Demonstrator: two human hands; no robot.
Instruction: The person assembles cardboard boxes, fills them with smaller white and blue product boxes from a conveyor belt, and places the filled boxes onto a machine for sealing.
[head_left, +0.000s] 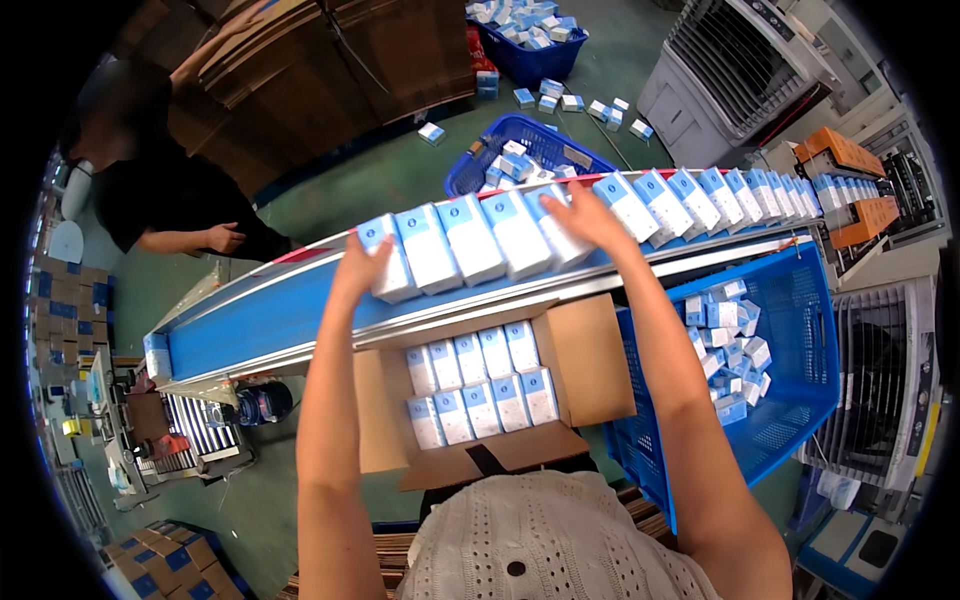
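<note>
On the blue conveyor belt [260, 318] stands a row of blue-and-white small cartons [470, 245]. My left hand [362, 268] presses against the left end of a group of several cartons, and my right hand [588, 215] grips the group's right end, so the cartons are squeezed between my two palms. More cartons [690, 200] follow to the right on the belt, leaning in a line. Below the belt, in front of me, an open brown cardboard box [592, 360] holds two rows of the same cartons [480, 385], its flaps spread outward.
A big blue plastic crate [800, 330] with loose cartons stands at my right. Beyond the belt are a blue basket [470, 170] and another blue basket [530, 62], with cartons scattered on the floor. Another person [150, 170] stands at far left. An air cooler [735, 75] is at far right.
</note>
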